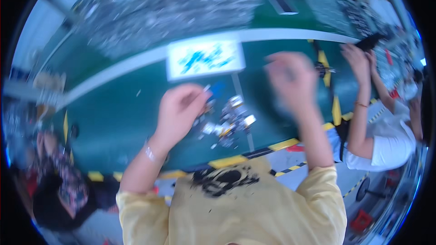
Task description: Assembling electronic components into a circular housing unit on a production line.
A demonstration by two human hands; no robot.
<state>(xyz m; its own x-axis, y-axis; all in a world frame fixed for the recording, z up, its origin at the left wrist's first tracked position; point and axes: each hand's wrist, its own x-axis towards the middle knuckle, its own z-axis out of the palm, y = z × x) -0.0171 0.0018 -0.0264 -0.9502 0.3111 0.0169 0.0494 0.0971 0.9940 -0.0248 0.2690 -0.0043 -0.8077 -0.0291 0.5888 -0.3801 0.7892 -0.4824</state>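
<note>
My left hand (179, 111) is closed in a pinch over the green table. At its fingertips is a small flat blue piece (216, 90), too blurred to name more closely. Just right of and below that hand lies a loose heap of small shiny parts (229, 124), silver with bits of yellow and dark. My right hand (293, 81) is raised to the right of the heap, smeared by motion, so its fingers and anything in them cannot be made out. Beyond both hands sits a white tray (172, 67) with several small blue-green pieces in it.
Clear plastic bags (168, 9) cover the far side behind a pale dividing strip (290, 33). Yellow-black tape (229, 161) edges the green table (109, 113). A co-worker's hands (359, 63) hold a dark object at right; another person (63, 186) sits at left.
</note>
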